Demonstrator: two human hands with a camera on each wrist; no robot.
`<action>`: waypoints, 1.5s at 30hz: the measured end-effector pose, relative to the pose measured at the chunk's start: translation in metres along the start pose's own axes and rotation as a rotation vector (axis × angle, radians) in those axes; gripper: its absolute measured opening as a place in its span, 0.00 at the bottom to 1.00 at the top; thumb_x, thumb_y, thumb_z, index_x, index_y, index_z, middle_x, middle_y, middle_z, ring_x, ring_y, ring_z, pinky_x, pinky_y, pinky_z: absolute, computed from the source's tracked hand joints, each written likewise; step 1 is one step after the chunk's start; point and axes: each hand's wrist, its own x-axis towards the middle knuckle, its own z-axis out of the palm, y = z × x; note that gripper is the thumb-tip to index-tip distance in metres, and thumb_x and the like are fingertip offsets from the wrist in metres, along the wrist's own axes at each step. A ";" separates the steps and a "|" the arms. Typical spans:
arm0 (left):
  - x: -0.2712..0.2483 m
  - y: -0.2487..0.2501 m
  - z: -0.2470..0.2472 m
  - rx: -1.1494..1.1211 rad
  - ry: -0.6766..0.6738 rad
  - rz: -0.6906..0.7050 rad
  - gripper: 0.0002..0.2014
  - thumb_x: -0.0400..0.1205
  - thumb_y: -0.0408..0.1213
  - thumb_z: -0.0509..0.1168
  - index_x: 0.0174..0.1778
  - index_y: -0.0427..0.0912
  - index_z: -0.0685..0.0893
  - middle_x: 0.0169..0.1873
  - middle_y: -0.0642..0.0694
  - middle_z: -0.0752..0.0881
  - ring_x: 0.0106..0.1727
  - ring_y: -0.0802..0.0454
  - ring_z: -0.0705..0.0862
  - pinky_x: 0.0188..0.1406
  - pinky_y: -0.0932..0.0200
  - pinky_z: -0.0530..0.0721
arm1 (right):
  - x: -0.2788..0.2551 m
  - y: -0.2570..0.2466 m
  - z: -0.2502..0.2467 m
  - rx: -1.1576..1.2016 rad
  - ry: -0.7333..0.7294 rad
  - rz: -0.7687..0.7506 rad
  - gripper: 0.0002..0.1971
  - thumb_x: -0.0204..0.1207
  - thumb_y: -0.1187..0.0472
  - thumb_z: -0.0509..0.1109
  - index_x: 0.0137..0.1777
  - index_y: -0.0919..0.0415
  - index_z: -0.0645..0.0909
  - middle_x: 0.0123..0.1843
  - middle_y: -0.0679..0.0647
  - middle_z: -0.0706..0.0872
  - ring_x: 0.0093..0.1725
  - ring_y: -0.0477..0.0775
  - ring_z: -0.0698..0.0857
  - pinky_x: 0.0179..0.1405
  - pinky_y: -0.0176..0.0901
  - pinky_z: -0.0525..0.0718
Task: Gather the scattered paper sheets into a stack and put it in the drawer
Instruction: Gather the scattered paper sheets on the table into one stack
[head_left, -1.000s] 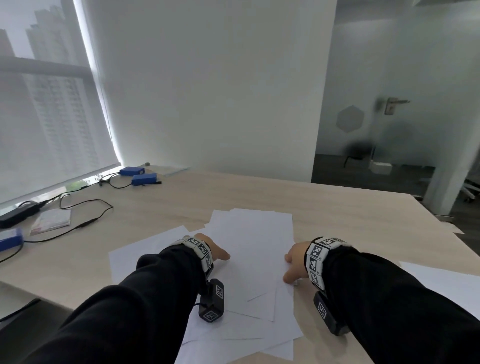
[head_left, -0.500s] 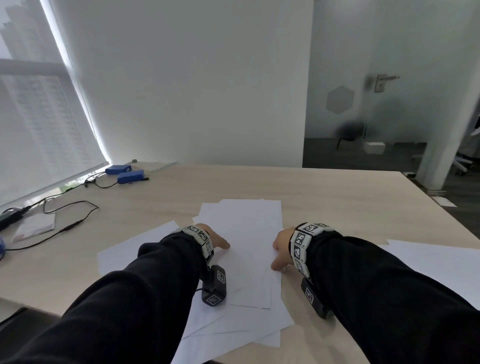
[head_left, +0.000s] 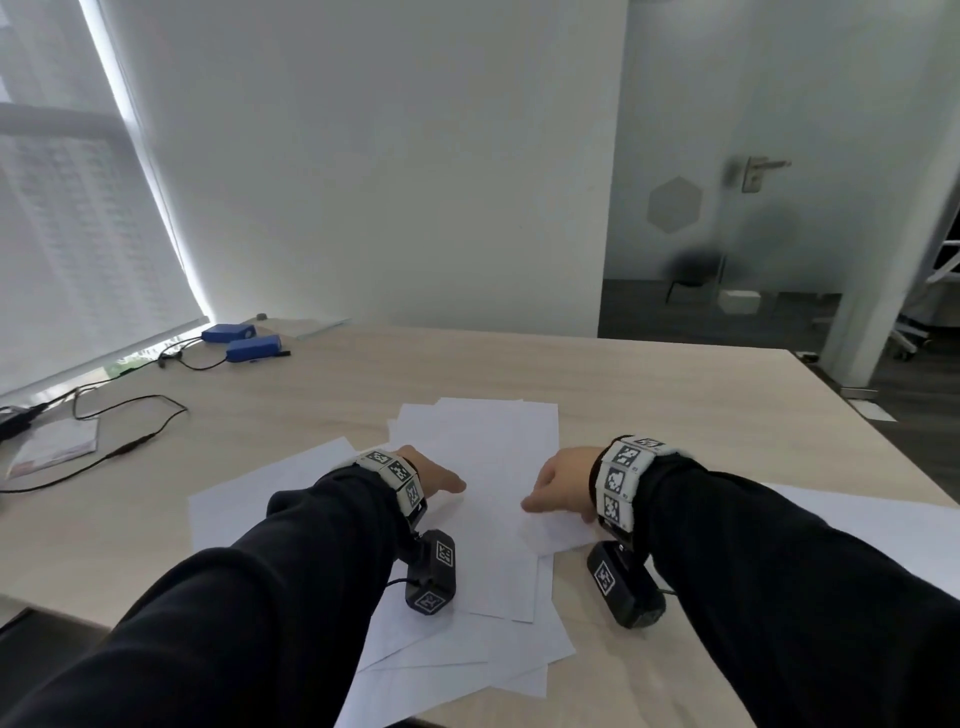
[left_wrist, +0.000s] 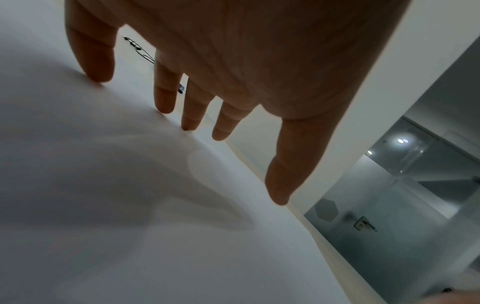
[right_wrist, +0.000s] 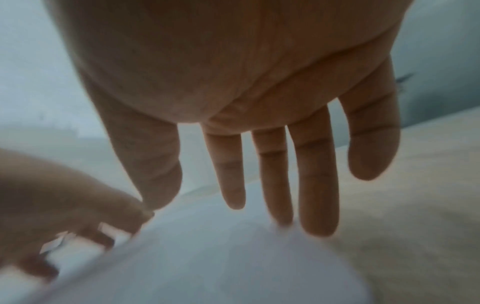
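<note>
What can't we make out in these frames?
- Drawer: in no view.
- Sheet count in the paper pile: head view, sheets overlap, sleeves cover part.
- Sheet at far right: head view, cut by frame edge.
- Right hand fingertip contact: right wrist view, motion-blurred.

A: Where is the head camera looking?

B: It is looking forward and down from above the table (head_left: 649, 395), taking in both forearms and the far wall.

A: And the wrist cameras?

B: Each is sitting very near under its palm, facing along the fingers. All three are sharing the white paper sheets (head_left: 488, 457).
</note>
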 end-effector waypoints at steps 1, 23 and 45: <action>0.000 -0.002 -0.001 -0.028 0.000 -0.005 0.35 0.76 0.53 0.76 0.72 0.36 0.75 0.52 0.43 0.82 0.52 0.44 0.79 0.52 0.56 0.76 | -0.002 0.004 -0.003 0.083 0.014 0.024 0.28 0.82 0.38 0.60 0.66 0.60 0.83 0.61 0.53 0.88 0.50 0.56 0.83 0.56 0.43 0.79; -0.002 -0.013 -0.018 -0.241 0.037 0.024 0.29 0.78 0.51 0.73 0.69 0.35 0.80 0.49 0.41 0.80 0.48 0.43 0.78 0.49 0.57 0.73 | 0.013 0.003 0.008 1.342 0.183 0.423 0.17 0.78 0.49 0.70 0.52 0.63 0.74 0.52 0.63 0.79 0.40 0.61 0.82 0.18 0.35 0.76; 0.000 -0.025 -0.001 -0.426 -0.113 0.140 0.23 0.81 0.50 0.70 0.64 0.35 0.84 0.65 0.40 0.85 0.59 0.42 0.82 0.58 0.55 0.76 | -0.003 0.002 0.006 0.977 0.248 0.406 0.21 0.81 0.58 0.68 0.70 0.67 0.79 0.69 0.63 0.83 0.69 0.62 0.81 0.68 0.47 0.79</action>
